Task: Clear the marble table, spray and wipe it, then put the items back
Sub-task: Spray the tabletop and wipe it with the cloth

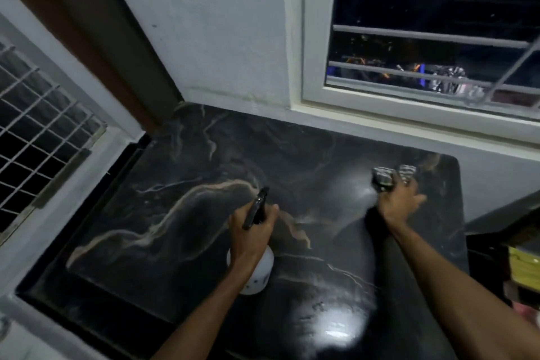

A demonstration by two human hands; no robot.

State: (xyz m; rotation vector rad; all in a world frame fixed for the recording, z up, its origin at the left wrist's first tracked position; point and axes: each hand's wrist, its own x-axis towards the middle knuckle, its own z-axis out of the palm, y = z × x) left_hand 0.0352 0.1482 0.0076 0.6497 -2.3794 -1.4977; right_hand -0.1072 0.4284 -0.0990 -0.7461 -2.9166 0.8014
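The black marble table [163, 213] with pale veins fills the middle of the view, and nothing stands on it. My left hand [252, 235] grips a white spray bottle [258, 272] by its black trigger head, held just above the table's centre with the nozzle pointing away from me. My right hand [400, 203] presses a black-and-white patterned cloth [385, 177] flat on the marble near the far right corner. A wet sheen shows on the surface around the cloth and near the front edge.
A white wall and a barred window [423, 38] run along the far side. A grilled window [38, 131] is at the left. A dark shelf with yellow items [523, 266] stands at the right edge.
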